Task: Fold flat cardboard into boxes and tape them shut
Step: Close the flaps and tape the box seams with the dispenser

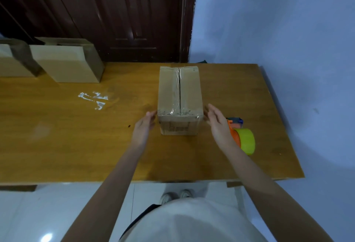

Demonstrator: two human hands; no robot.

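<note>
Item: taped box (pixel 180 95), standing between my hands, long axis running away from me. Left hand (pixel 143 128) and right hand (pixel 218 123) both flat-fingered, empty, flanking its near end, equally near.

Bare forearms run all the way up from the bottom of the view — no sleeves showing on either one, no watch, no bracelet or ring to be seen. The left hand (pixel 143 128) and right hand (pixel 218 125) are bare too, no gloves. Lower down, a white top (pixel 192 222) fills the middle of the view, with a dark strip along its left edge. Past its hem, a pair of pale shoes (pixel 177 196) — toes only.
</note>
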